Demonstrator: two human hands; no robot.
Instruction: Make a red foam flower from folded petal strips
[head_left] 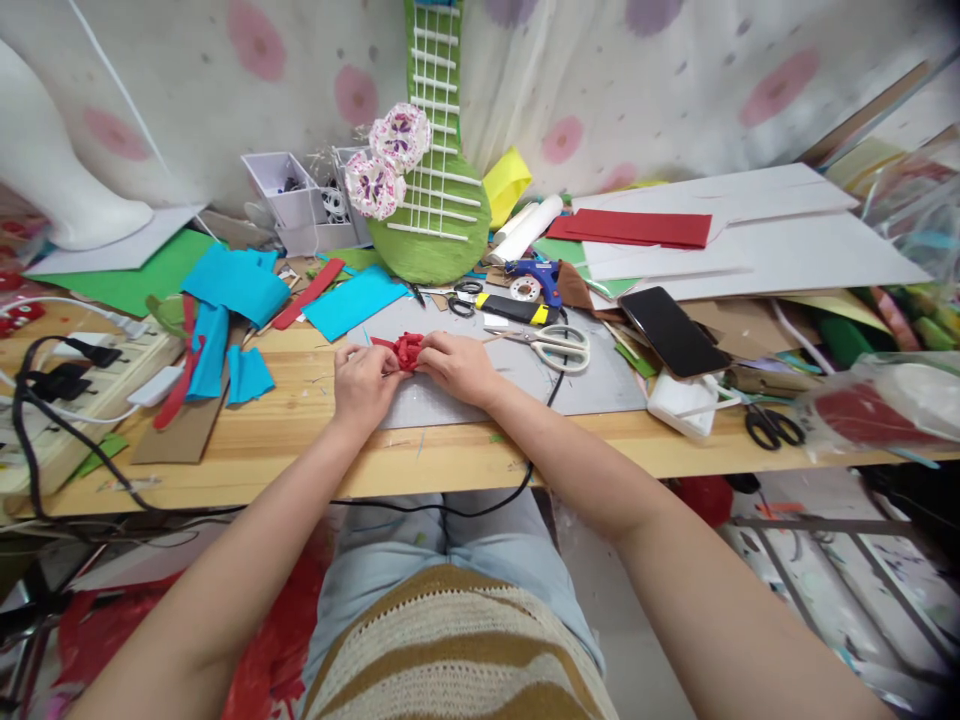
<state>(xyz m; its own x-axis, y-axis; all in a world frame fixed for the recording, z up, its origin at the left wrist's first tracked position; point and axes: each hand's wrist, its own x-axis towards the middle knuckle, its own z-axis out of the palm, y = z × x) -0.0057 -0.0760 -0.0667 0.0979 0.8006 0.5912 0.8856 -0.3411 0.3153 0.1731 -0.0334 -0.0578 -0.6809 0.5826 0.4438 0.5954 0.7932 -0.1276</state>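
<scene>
A small crumpled red paper piece point(406, 350) lies on a grey cutting mat point(592, 385) on the wooden table. My left hand point(363, 385) pinches its left side with curled fingers. My right hand point(457, 366) grips its right side, fingers closed over it. Both wrists rest on the mat near the table's front edge.
White-handled scissors point(559, 345), a black-and-yellow cutter point(516, 309), a blue glue gun point(536, 275) and a phone point(671, 330) lie right of my hands. Blue paper scraps point(232, 290) and a power strip point(82, 385) sit left. A green paper guitar point(435, 200) stands behind.
</scene>
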